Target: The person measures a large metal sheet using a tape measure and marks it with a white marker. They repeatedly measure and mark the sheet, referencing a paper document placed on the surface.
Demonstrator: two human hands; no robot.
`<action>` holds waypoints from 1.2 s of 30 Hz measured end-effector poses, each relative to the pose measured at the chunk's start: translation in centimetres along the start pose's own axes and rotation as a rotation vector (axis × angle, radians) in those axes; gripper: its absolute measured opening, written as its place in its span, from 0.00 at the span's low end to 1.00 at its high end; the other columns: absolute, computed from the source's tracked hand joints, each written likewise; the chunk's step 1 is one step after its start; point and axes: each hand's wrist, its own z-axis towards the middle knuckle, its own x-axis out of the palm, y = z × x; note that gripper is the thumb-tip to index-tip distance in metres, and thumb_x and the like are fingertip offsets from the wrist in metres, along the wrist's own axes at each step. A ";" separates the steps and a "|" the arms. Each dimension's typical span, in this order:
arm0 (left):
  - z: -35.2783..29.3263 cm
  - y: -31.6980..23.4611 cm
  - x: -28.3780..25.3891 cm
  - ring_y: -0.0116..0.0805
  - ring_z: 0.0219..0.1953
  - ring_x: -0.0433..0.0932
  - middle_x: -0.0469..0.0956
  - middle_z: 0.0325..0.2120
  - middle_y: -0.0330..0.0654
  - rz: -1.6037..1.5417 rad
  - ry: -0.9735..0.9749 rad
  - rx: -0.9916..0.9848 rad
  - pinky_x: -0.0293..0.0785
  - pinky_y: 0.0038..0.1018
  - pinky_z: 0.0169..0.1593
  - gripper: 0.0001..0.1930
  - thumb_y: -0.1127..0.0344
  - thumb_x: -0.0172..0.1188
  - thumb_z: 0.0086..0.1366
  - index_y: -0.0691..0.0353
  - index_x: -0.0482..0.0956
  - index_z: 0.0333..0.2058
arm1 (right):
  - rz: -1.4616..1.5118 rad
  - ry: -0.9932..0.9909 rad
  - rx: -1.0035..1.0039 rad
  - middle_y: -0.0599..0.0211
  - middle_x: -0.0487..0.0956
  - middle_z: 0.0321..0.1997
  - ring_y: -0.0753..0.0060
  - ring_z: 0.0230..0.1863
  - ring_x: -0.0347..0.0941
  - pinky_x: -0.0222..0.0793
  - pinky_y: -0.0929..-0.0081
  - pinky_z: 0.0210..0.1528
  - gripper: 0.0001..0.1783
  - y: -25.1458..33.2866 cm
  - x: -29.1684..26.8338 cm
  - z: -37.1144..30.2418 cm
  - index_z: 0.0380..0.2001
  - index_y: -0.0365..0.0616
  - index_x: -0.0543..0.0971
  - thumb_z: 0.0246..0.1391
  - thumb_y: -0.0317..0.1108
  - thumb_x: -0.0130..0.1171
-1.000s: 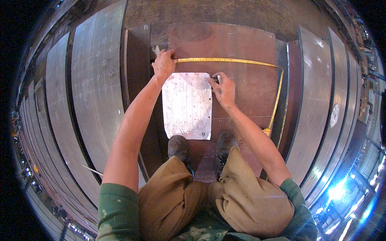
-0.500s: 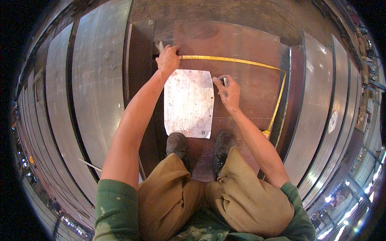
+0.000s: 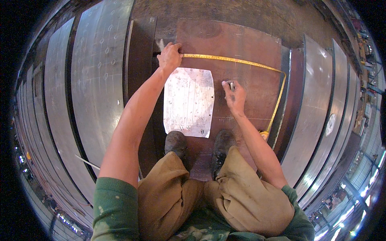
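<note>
The left hand (image 3: 170,57) pins a yellow tape measure (image 3: 237,61) onto a rusty brown steel plate (image 3: 241,40). The right hand (image 3: 234,95) grips a small pale marker (image 3: 231,85) beside a printed paper sheet (image 3: 189,102).

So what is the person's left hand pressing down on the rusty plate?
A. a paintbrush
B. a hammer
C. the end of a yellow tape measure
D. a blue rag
C: the left hand pins one end of the yellow tape measure, which runs across the brown steel plate above the paper sheet.
</note>
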 end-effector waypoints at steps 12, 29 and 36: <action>0.3 0.6 0.5 0.45 0.59 0.74 0.76 0.51 0.38 0.008 -0.004 -0.006 0.68 0.59 0.58 0.18 0.64 0.66 0.65 0.47 0.81 0.54 | -0.032 0.126 -0.165 0.51 0.83 0.30 0.51 0.30 0.81 0.73 0.59 0.35 0.16 2.8 0.8 -0.4 0.35 0.42 0.83 0.59 0.45 0.66; 0.2 0.5 0.3 0.46 0.57 0.75 0.77 0.49 0.39 0.010 -0.036 -0.009 0.70 0.58 0.56 0.15 0.64 0.67 0.64 0.46 0.82 0.49 | -0.102 0.063 -0.205 0.46 0.83 0.32 0.40 0.36 0.80 0.73 0.51 0.39 0.13 0.9 2.0 1.2 0.37 0.45 0.83 0.58 0.43 0.65; -0.5 0.1 -0.2 0.51 0.59 0.75 0.75 0.55 0.45 0.017 -0.013 0.022 0.73 0.48 0.57 0.20 0.61 0.67 0.63 0.47 0.80 0.55 | -0.118 0.055 -0.227 0.47 0.82 0.31 0.40 0.36 0.79 0.72 0.53 0.38 0.13 0.5 1.8 1.5 0.36 0.44 0.81 0.58 0.43 0.65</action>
